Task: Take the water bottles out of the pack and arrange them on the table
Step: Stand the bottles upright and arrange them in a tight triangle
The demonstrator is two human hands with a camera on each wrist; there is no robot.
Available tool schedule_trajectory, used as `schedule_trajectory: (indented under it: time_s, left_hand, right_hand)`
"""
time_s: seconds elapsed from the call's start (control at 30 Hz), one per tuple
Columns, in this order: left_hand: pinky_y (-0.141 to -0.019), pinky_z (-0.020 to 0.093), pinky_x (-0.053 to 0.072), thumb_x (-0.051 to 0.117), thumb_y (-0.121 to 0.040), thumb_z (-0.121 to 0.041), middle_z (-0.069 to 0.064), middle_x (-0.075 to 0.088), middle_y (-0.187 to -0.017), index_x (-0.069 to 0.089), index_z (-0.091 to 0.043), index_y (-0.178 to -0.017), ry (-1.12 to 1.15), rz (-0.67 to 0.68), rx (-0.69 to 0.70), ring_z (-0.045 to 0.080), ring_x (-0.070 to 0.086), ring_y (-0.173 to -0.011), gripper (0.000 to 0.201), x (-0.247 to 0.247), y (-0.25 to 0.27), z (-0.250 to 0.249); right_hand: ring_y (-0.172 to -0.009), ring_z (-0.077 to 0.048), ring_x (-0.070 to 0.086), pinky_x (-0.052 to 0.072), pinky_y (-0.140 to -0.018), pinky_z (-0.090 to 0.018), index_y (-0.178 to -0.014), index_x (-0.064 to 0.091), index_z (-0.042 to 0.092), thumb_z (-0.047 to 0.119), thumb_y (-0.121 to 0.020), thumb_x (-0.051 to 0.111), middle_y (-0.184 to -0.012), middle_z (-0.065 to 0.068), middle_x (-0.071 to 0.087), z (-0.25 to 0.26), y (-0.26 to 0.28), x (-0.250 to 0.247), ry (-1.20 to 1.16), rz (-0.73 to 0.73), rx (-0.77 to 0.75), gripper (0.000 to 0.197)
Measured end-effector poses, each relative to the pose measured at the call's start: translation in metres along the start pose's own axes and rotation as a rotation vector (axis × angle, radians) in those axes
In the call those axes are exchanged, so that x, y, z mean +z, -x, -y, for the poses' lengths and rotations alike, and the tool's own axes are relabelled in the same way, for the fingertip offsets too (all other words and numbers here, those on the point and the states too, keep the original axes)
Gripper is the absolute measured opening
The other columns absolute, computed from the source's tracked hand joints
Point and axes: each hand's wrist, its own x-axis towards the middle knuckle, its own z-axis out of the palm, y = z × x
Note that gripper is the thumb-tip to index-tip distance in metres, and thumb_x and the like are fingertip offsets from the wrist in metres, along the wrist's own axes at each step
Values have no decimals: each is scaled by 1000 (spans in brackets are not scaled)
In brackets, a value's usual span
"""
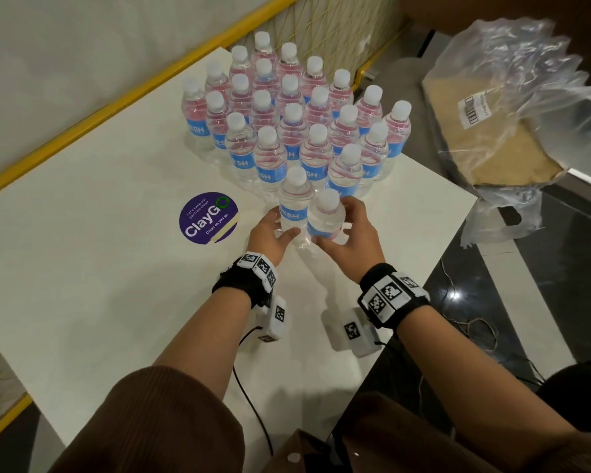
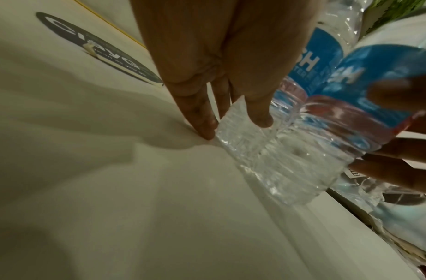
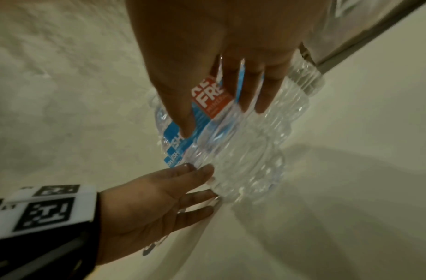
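white table (image 1: 82, 268), blue-labelled bottles (image 1: 270, 145), purple sticker (image 1: 208, 218)

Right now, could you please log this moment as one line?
right hand: grips front bottle | left hand: touches neighbouring bottle | pack: empty

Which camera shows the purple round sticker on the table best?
The head view: the purple sticker lies flat on the white table, whole and readable, left of the left hand. The left wrist view shows it skewed and dim at the top left; the right wrist view misses it.
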Motion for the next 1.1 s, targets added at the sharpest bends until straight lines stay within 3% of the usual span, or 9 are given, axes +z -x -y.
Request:
schedule_trajectory:
  time_s: [0.1, 0.27, 0.43, 0.57, 0.67, 0.8, 0.9, 0.97, 1.1]
  left_hand:
    - [-97, 30, 43, 69, -84, -24, 10, 59, -130, 43, -15, -139, -7, -9, 3, 23, 57, -118, 61, 1, 0, 1]
    - [-99, 33, 44, 68, -85, -25, 8, 58, -130, 43, -17, -138, -13, -16, -3, 22, 55, -119, 60, 2, 1, 1]
    - [-97, 31, 44, 68, -85, -22, 9, 58, -131, 44, -15, -138, -1, -21, 1, 23, 56, -118, 59, 1, 3, -2]
    - [-100, 36, 45, 69, -84, -21, 12, 57, -131, 43, -13, -138, 39, -22, -3, 24, 55, -119, 60, 3, 4, -1]
    - [-100, 36, 45, 69, -84, -20, 10, 58, -129, 44, -14, -137, 39, -26, 1, 24, 55, -118, 59, 3, 4, 0]
    - [-101, 36, 45, 68, -85, -19, 9, 59, -129, 44, -14, -137, 34, -11, 1, 23, 55, -118, 58, 2, 5, 0]
    - [-100, 35, 44, 68, -85, -19, 9, 58, -129, 44, -13, -137, 25, -2, 1, 23, 55, -119, 57, 1, 6, 2]
    - [-100, 32, 43, 68, -85, -21, 10, 57, -131, 43, -12, -139, 8, 2, -4, 23, 55, -118, 60, 0, 5, 2]
    - [-96, 28, 44, 64, -88, -23, 12, 51, -134, 38, -11, -143, -46, -19, 16, 26, 56, -112, 62, -3, -2, -1]
  right_hand:
    - [-119, -6, 45, 40, -101, -31, -138, 27, 24, 23, -73, 77, -132, 7, 45, -10, 2, -20, 83, 153, -35, 82]
    - [-115, -14, 40, 38, -98, -27, -133, 32, 22, 45, -59, 85, -121, 5, 34, -2, 4, -1, 128, -17, -10, 94]
    - [-111, -8, 50, 45, -94, -27, -132, 32, 20, 18, -71, 80, -122, 7, 49, 4, 3, -3, -49, 71, -15, 78]
    - [-126, -9, 39, 35, -99, -27, -144, 16, 25, 12, -74, 77, -143, 2, 38, -13, 1, -24, 4, 198, 24, 94]
    - [-124, -19, 42, 42, -95, -32, -141, 21, 26, 20, -66, 84, -143, -3, 33, -24, 7, -13, -8, 144, 143, 98]
    - [-120, -20, 47, 48, -98, -40, -140, 24, 22, 24, -64, 85, -140, -1, 38, -32, 14, 16, -84, 79, 205, 97]
    - [-114, -19, 51, 47, -97, -35, -139, 32, 15, 19, -75, 78, -135, -4, 43, -30, 8, 23, -18, 0, 223, 79]
    - [-111, -23, 53, 47, -95, -33, -135, 37, 13, 26, -78, 75, -129, -7, 44, -29, 2, 25, 57, -15, 244, 70]
    - [-113, -25, 54, 44, -90, -28, -138, 35, 13, 34, -78, 74, -130, -11, 43, -29, -7, 25, 90, -23, 316, 74]
